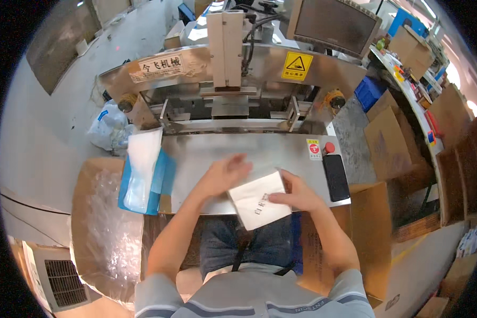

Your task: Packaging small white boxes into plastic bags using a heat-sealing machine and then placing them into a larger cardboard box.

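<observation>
A white, flat, square packet (261, 201) with dark printed marks is held at the near edge of the metal worktop, tilted over my lap. My right hand (300, 192) grips its right side, thumb across the top face and fingers behind. What the packet contains cannot be made out. Just beyond its upper left corner, my left hand (229, 174) is raised above the worktop (206, 151), slightly blurred, fingers stretched out and nothing visible in them. On the left of the worktop, clear plastic sleeves (143, 164) lie in a blue holder (165, 175).
A metal press-like machine (230, 106) spans the far side, with a monitor (334, 26) above. At the worktop's right are a red button (329, 148) and a black phone (336, 177). Cardboard boxes flank me; the left box (111, 222) holds clear plastic.
</observation>
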Demonstrator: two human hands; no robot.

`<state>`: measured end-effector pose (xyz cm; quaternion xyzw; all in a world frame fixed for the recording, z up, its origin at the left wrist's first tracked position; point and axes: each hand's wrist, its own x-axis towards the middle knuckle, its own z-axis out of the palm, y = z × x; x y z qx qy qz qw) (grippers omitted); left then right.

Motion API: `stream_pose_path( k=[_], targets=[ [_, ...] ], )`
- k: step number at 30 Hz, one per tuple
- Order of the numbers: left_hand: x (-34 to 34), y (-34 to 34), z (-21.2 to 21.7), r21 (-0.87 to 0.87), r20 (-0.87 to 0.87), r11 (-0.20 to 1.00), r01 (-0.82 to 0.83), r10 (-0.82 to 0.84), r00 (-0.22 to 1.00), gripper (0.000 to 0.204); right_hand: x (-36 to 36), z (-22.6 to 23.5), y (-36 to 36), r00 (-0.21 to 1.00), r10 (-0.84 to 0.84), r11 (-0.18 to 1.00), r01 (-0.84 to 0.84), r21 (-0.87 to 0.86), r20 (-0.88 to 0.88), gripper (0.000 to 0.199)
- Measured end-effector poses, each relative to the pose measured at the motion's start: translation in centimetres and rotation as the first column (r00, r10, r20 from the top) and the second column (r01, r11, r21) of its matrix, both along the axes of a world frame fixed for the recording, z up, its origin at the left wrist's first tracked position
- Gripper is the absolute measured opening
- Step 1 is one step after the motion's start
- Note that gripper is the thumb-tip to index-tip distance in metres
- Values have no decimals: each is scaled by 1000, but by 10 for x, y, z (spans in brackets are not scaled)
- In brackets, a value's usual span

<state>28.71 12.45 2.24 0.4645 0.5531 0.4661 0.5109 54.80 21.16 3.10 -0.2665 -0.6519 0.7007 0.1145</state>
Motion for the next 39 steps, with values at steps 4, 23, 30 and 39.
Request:
stream_pose_path(
  k=[4,23,30,39],
  targets=[
    [-22,70,-19,39,-781,999,25,15,624,68,59,-4,-11,960,-275,960,273,-60,-42,89],
    [110,29,-5,4,-865,971,237,-116,489,61,440,-202,-44,-71,-963,-10,974,227,262,69],
    [133,15,-56,120,-937,950,289,12,349,63,446,-322,-37,-121,-888,-89,992,92,444,73],
    [139,21,-53,116,-953,939,324,13,303,62,461,-471,-18,181,-684,69,980,-185,707,25]
  ],
)
